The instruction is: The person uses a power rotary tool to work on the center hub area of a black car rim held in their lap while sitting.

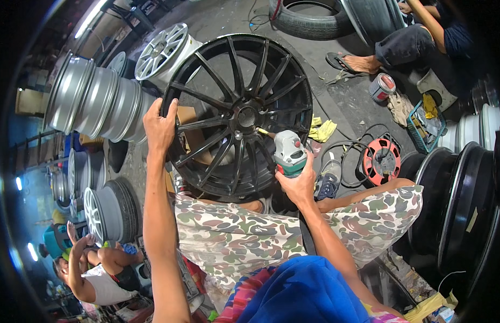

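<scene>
A black multi-spoke alloy wheel rim [207,123] stands tilted in front of my knees, its spoked face toward me. My left hand [160,125] is closed round the left edge of its outer lip. In my right hand [298,185] is a grey and green power grinder [291,151], held below and right of the hub. From the tool a short yellowish bit points at the lug holes beside the round centre bore [246,116]. Whether the bit touches the metal or spins, I cannot tell. My right fingers are partly hidden by the tool's body.
Silver wheel rims [91,97] are stacked at the left; black rims [470,210] line the right. A red cable reel [380,161], a paint can [382,87] and a teal basket [426,129] sit right of the wheel. One person sits at upper right, another [107,277] at lower left.
</scene>
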